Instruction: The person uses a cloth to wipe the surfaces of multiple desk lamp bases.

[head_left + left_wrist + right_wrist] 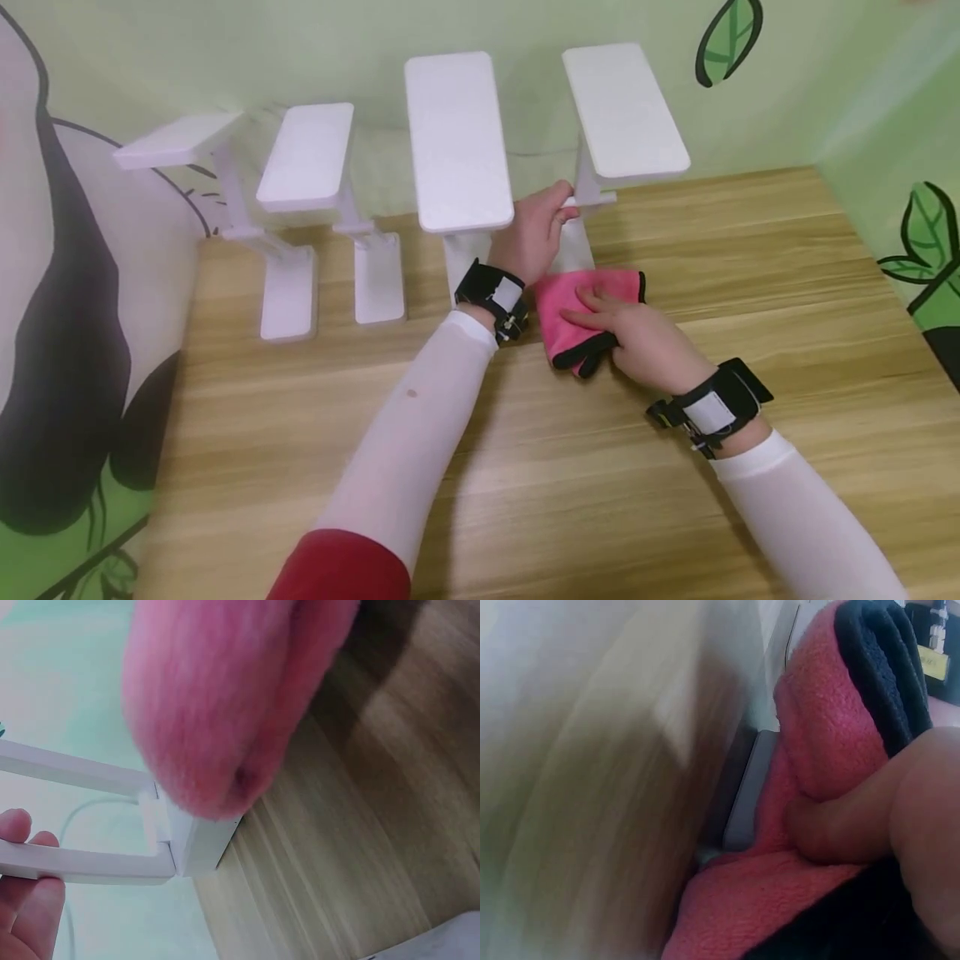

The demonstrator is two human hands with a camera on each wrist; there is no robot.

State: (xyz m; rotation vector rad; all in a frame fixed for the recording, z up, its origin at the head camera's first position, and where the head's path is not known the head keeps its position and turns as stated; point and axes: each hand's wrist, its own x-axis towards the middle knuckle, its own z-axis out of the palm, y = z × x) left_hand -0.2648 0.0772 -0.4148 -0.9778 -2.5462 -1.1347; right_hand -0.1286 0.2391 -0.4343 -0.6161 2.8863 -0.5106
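Observation:
Several white folding stands with flat rectangular tops are lined up on the wooden table. At the rightmost stand, my left hand pinches a slim bar of its support; the left wrist view shows fingertips on both sides of that bar. My right hand holds a folded pink cloth with black edging over the front of this stand's base. In the right wrist view the thumb presses into the cloth beside the base's grey-looking edge.
Close by my left wrist stands another white stand. Farther left are two more, a smaller one and one with a tilted top. The wooden table meets a painted green wall behind and at the right.

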